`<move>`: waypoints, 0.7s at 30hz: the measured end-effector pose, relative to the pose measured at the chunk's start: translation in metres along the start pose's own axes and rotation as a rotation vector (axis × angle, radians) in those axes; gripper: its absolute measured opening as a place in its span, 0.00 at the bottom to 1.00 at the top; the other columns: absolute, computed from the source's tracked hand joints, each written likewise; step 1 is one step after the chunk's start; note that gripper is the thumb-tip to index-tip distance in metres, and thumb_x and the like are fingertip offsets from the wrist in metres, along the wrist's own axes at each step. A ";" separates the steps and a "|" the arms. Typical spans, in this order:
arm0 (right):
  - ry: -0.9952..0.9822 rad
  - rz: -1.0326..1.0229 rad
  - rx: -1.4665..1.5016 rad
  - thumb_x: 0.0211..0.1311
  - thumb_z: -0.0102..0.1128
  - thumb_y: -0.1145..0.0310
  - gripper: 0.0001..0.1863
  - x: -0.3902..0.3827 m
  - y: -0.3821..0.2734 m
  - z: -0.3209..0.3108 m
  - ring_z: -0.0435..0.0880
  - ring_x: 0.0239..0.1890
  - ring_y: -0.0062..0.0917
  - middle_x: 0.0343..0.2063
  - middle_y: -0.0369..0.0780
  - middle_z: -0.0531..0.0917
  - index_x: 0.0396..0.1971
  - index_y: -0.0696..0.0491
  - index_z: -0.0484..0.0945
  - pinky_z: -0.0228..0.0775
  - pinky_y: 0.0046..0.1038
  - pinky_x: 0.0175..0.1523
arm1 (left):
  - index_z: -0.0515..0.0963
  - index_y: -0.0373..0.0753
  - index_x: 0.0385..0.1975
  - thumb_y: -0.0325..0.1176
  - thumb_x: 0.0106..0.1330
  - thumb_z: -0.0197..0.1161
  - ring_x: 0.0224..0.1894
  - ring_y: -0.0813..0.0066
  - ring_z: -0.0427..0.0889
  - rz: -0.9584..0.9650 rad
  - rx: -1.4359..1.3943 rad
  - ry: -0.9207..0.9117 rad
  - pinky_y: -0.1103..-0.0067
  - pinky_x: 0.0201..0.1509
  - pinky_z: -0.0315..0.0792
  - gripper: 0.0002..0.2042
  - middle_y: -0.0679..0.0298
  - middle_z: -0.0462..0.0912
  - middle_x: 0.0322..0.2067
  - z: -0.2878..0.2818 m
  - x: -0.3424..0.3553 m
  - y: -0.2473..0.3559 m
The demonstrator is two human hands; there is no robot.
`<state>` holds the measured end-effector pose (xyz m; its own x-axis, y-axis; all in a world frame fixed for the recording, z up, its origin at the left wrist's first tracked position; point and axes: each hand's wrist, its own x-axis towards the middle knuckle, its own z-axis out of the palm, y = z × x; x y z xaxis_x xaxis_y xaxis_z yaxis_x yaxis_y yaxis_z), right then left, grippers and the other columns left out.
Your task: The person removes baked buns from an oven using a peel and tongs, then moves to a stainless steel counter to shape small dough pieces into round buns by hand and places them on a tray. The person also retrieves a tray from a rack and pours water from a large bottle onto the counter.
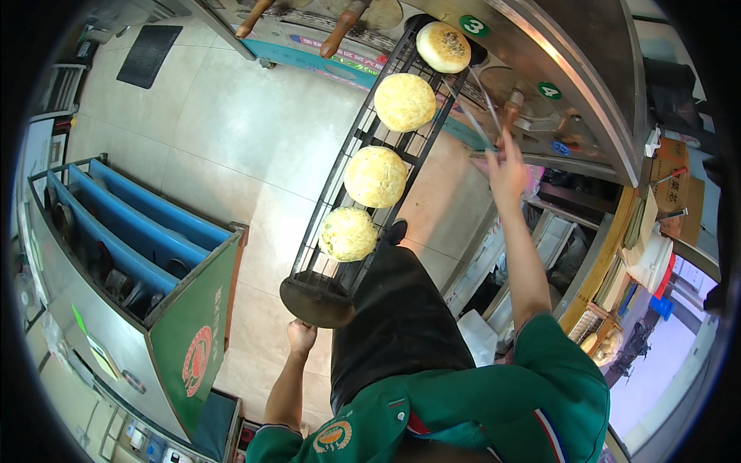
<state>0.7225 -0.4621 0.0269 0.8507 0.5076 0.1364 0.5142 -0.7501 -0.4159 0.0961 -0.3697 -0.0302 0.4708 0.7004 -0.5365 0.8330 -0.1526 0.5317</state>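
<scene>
My left hand grips the near end of a long black wire rack that reaches up toward a metal oven. Three round yellow flatbreads lie in a row on the rack. A fourth, browner flatbread sits at the far end by the oven opening. My right hand holds long metal tongs whose tips are at that browner flatbread. My black apron and green sleeves fill the lower middle.
A blue-and-steel cabinet with a green panel stands at the left. Wooden handles stick out along the oven's front. Boxes and stacked items crowd the counter at the right. Beige floor tiles lie below.
</scene>
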 end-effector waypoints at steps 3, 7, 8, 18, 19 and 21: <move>-0.433 0.369 0.807 0.67 0.65 0.66 0.22 -0.073 0.017 -0.022 0.86 0.36 0.21 0.45 0.41 0.86 0.56 0.60 0.77 0.79 0.25 0.37 | 0.77 0.34 0.16 0.34 0.56 0.73 0.23 0.46 0.81 -0.010 0.090 -0.026 0.63 0.27 0.75 0.14 0.49 0.79 0.18 0.002 0.005 0.003; -1.080 0.681 1.236 0.69 0.63 0.64 0.17 -0.073 0.011 -0.004 0.85 0.32 0.19 0.43 0.41 0.87 0.52 0.58 0.79 0.77 0.19 0.34 | 0.79 0.36 0.16 0.37 0.55 0.73 0.25 0.47 0.82 0.090 0.025 0.006 0.62 0.28 0.76 0.14 0.49 0.80 0.19 0.002 0.007 0.005; -1.015 0.690 1.261 0.69 0.62 0.63 0.17 -0.057 0.004 0.007 0.85 0.32 0.18 0.42 0.40 0.87 0.51 0.58 0.79 0.76 0.19 0.34 | 0.79 0.37 0.15 0.37 0.55 0.72 0.25 0.47 0.82 0.084 0.049 0.002 0.63 0.28 0.76 0.13 0.50 0.81 0.20 0.002 0.009 0.005; -0.109 -0.170 0.066 0.61 0.66 0.69 0.26 0.019 -0.029 0.001 0.86 0.36 0.22 0.43 0.34 0.87 0.62 0.45 0.78 0.78 0.25 0.40 | 0.80 0.36 0.17 0.36 0.57 0.72 0.25 0.49 0.84 0.102 -0.009 -0.027 0.64 0.29 0.75 0.13 0.50 0.81 0.19 -0.012 0.026 0.022; 0.025 -0.352 -0.022 0.58 0.67 0.69 0.28 0.021 -0.026 -0.001 0.86 0.36 0.25 0.44 0.35 0.86 0.61 0.46 0.78 0.79 0.28 0.41 | 0.80 0.35 0.17 0.36 0.57 0.73 0.26 0.49 0.84 0.103 -0.034 -0.034 0.64 0.29 0.75 0.13 0.50 0.81 0.19 -0.014 0.028 0.026; 0.095 -0.549 -0.281 0.52 0.70 0.70 0.31 0.022 -0.015 -0.003 0.85 0.37 0.31 0.45 0.36 0.85 0.60 0.47 0.78 0.80 0.32 0.42 | 0.80 0.34 0.18 0.36 0.58 0.73 0.26 0.48 0.84 0.082 -0.065 -0.041 0.64 0.29 0.75 0.13 0.49 0.81 0.20 -0.017 0.032 0.034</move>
<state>0.7335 -0.4407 0.0390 0.4534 0.8205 0.3483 0.8772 -0.4799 -0.0114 0.1347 -0.3409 -0.0185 0.5496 0.6578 -0.5150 0.7711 -0.1622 0.6157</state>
